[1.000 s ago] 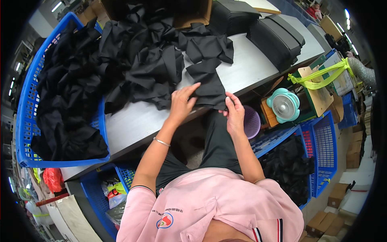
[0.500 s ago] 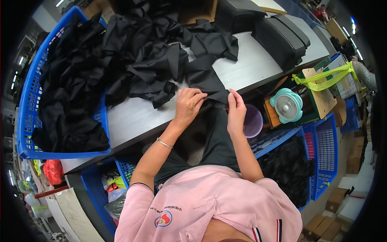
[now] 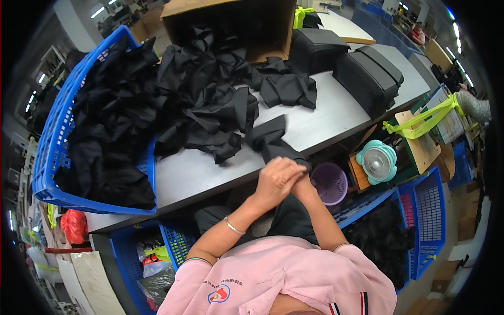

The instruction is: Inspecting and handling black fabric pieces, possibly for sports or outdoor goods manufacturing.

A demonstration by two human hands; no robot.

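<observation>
At the table's front edge, my left hand (image 3: 277, 181) is closed on a black fabric piece (image 3: 270, 137), its fingers pinched together. Close against it, my right hand (image 3: 303, 185) is also closed on the fabric; the left hand partly covers its fingers. Most of the piece lies on the grey table, its near end bunched up at my fingers. Beyond it a heap of similar black fabric pieces (image 3: 210, 100) spreads across the tabletop.
A blue plastic basket (image 3: 94, 199) full of black fabric stands at the left. Behind the heap is an open cardboard box (image 3: 226, 21). Stacked black panels (image 3: 367, 79) lie at the right. Below them are a purple basket (image 3: 329, 184) and a teal fan (image 3: 377, 160).
My hands have come together from being apart, and the fabric once stretched between them is now bunched. The whole view has shifted slightly, showing more of the cardboard box.
</observation>
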